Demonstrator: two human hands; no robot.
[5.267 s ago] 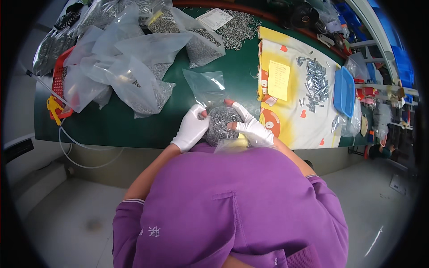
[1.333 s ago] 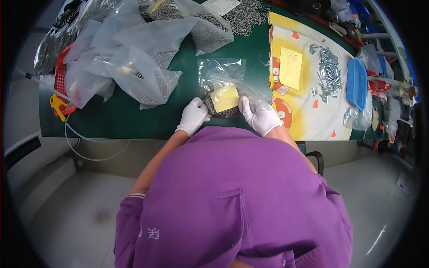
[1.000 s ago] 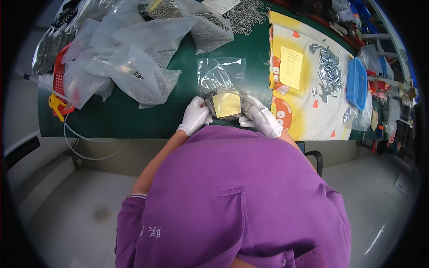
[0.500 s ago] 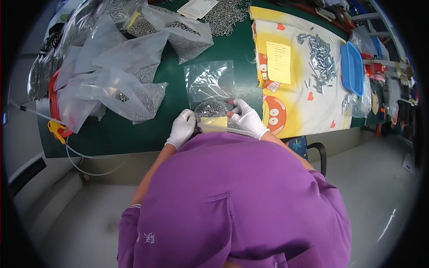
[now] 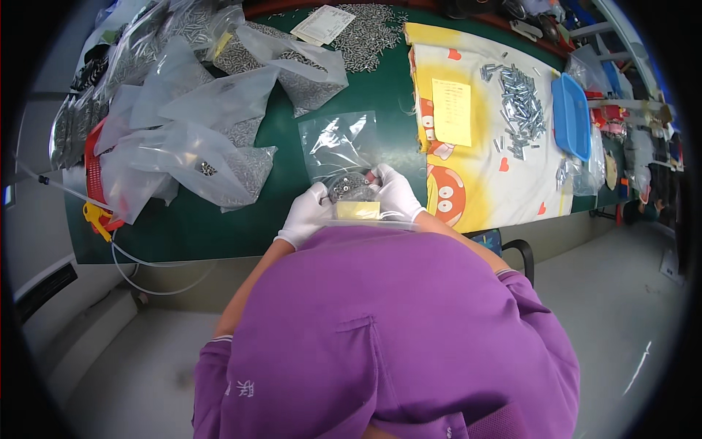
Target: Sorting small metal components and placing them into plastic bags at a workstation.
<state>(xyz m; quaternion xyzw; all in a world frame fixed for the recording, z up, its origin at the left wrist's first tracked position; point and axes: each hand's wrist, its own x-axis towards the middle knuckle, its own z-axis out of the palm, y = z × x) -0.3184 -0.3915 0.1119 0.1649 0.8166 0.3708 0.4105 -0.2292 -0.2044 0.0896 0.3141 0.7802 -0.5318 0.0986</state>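
A transparent plastic bag of small metal parts (image 5: 346, 186) lies at the table's near edge, against my purple top. A yellow paper slip (image 5: 357, 211) shows on its near part. My left hand (image 5: 304, 216), in a white glove, is closed on the bag's left side. The gloved right hand (image 5: 398, 194) grips the opposite side, with a bare fingertip showing at the bunched part. Just beyond lies a flat transparent bag (image 5: 338, 140), its near end meeting the filled one. Whether the two are joined I cannot tell.
Several bags of metal parts (image 5: 252, 172) crowd the left, near a red basket (image 5: 93, 157) and a yellow air gun (image 5: 96, 217). Loose pins (image 5: 369, 36) lie at the back. On the right, a patterned cloth (image 5: 486, 175) holds metal pieces (image 5: 521, 106) beside a blue tray (image 5: 570, 121).
Both hands have come closer together, bunching the filled bag between them. The right hand has turned inward, and the yellow slip now shows more fully. The whole view has shifted slightly.
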